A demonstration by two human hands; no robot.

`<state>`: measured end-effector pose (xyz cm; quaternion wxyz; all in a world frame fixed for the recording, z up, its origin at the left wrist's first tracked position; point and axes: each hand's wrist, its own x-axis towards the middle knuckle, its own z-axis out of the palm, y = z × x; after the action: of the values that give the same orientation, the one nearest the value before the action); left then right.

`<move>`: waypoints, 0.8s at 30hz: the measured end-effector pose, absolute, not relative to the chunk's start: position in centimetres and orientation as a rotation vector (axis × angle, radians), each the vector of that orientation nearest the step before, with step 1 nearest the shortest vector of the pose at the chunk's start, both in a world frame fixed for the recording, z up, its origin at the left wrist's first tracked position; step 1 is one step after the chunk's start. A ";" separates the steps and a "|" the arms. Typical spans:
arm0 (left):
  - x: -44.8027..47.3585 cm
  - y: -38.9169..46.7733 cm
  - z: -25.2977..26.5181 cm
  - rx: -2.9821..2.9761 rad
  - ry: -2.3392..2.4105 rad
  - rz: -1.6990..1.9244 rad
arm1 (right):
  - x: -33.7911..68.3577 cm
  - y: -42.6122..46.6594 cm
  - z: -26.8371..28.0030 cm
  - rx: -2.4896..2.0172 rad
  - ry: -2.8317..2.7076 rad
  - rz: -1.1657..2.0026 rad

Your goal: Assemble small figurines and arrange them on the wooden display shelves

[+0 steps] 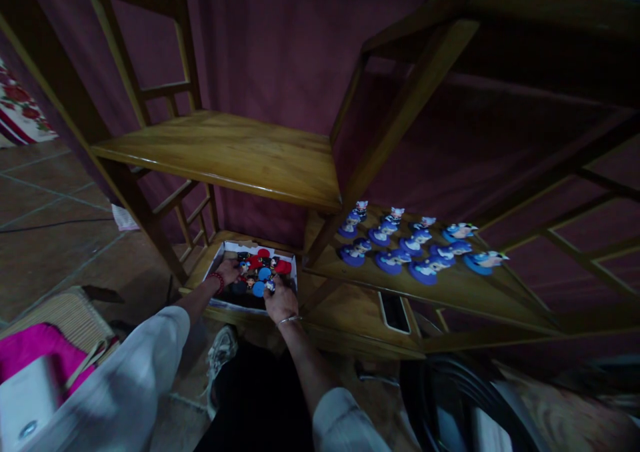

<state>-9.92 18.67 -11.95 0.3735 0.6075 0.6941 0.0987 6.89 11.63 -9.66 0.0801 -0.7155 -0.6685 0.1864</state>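
A shallow white box on the low shelf holds several small figurines with red, blue and dark round bases. My left hand, with a red bead bracelet at the wrist, reaches over the box's left side. Its bent fingers close at a small blue-topped figurine; the fingertips are hard to make out. On the near right side, my right hand, wearing a silver bangle, pinches a small white-and-purple figurine. Blue bases and a red base lie between and beyond the hands.
Rows of purple and blue figurines stand on the right shelf. A higher wooden shelf juts out above the box. A phone-like dark rectangle with a white frame lies lower right. Left is a woven stool with pink cloth.
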 end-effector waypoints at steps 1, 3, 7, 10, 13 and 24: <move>-9.8 18.7 -12.0 1.523 1.766 0.269 | 6.9 11.6 -9.7 -2.140 -1.999 0.559; -9.6 18.7 -12.1 1.468 1.750 0.297 | 6.9 11.6 -9.7 -2.142 -1.997 0.562; -9.5 19.0 -12.3 1.404 1.741 0.314 | 6.9 11.7 -9.7 -2.162 -1.987 0.572; -9.6 19.1 -12.5 1.379 1.758 0.297 | 6.8 11.7 -9.7 -2.167 -1.997 0.572; -9.6 19.2 -12.7 1.373 1.765 0.267 | 6.9 11.7 -9.9 -2.164 -2.009 0.549; -10.4 19.2 -12.5 1.568 1.865 0.033 | 7.0 11.6 -9.9 -2.145 -1.999 0.552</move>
<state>-10.37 19.24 -12.51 0.3451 0.6038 0.7185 0.0127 6.95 11.58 -9.87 0.0789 -0.7168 -0.6678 0.1846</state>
